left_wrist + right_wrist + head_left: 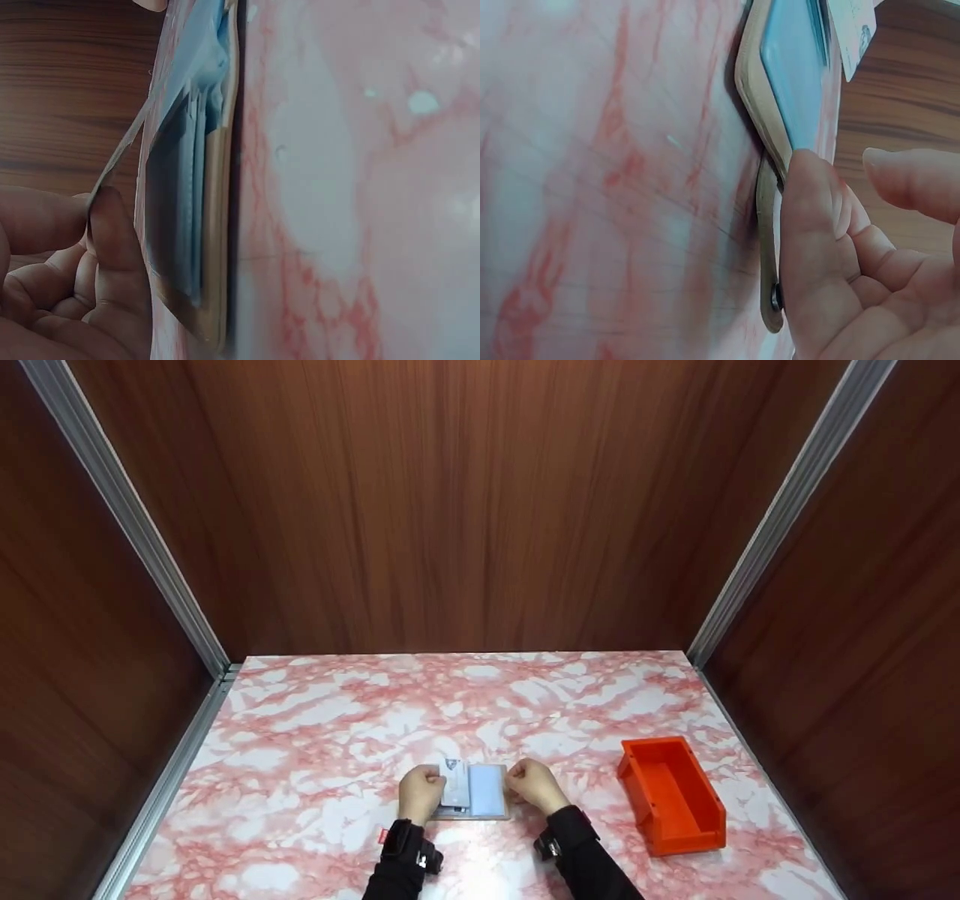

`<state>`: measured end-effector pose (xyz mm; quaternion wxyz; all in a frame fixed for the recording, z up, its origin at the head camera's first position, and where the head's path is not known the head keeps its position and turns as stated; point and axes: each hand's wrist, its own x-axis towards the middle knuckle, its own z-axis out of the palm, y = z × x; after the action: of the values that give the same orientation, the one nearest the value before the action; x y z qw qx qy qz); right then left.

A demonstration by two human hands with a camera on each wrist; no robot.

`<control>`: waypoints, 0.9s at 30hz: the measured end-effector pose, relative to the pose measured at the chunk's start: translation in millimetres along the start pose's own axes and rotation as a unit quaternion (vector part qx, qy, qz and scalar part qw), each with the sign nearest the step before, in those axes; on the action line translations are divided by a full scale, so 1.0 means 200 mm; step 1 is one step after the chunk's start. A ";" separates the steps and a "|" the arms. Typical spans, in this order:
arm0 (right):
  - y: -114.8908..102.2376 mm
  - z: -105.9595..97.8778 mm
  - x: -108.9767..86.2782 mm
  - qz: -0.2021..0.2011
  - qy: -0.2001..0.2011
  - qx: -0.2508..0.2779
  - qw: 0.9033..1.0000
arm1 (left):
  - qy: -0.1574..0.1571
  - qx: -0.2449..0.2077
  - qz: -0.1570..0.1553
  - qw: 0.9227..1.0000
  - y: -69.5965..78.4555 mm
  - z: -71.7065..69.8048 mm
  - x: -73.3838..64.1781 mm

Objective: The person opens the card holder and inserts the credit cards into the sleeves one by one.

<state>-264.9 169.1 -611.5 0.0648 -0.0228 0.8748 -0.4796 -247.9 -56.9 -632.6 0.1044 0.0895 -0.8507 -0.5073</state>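
A tan card holder (507, 811) lies spread on the tabletop, clear bluish sleeves (487, 791) inside it. Over its left half, my left hand (420, 795) pinches a white card (455, 784) between thumb and index finger. The left wrist view shows the card edge-on, raised at a slant beside the stacked sleeves (191, 217). At the holder's right edge is my right hand (536, 784), index fingertip right at the border and thumb apart from it. A short strap (766, 240) with a metal snap (777, 296) sticks out beneath that index finger.
An orange open bin (671, 795) stands to the right on the pink-and-white marbled table (315, 750). Brown wood-grain panels (465, 510) enclose the back and both sides, with metal rails (787, 510) at the corners.
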 end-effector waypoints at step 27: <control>0.01 0.04 0.02 -0.043 -0.004 -0.093 0.995 | 0.005 0.032 0.022 0.999 -0.25 0.17 0.11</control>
<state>-268.1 163.0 -617.3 0.0453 -0.0682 0.9136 -0.3982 -276.0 -57.8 -691.1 0.1172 0.0768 -0.8678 -0.4768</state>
